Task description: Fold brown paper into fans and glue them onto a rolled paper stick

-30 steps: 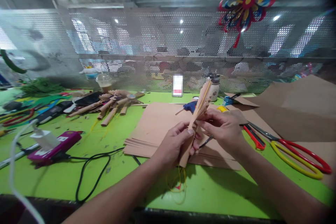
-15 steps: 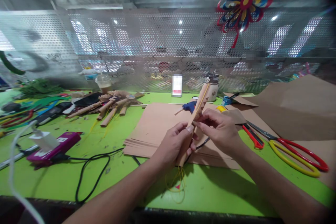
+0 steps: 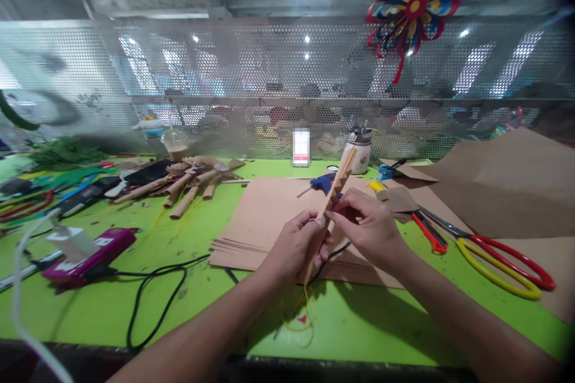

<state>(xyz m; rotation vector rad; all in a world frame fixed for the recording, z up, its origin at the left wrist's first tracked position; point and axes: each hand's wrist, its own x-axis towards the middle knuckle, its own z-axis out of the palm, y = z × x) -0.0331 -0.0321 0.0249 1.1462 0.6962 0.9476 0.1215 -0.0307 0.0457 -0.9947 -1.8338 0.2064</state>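
Holding one brown paper piece (image 3: 340,190) above one stack of brown sheets (image 3: 265,203), my two grips were both occupied: the left grip (image 3: 299,242) closed around its lower part, while the right grip (image 3: 369,221) pinched its edge between thumb and finger. The piece slanted up and to the right, one side cut in a zigzag; yellow string (image 3: 306,296) trailed from its lower end onto the green tabletop (image 3: 233,329). One blue glue gun (image 3: 321,182) lay just beyond it. To the right lay one pair of scissors (image 3: 484,243), with one red and one yellow handle loop, one red cutter (image 3: 430,232) and one yellow spool (image 3: 376,187). To the left were at least four paper tubes (image 3: 183,203), in one pile, and one purple power strip (image 3: 83,266) bearing one white adapter (image 3: 74,244). Behind stood one bottle (image 3: 360,149) and one cup (image 3: 175,145).
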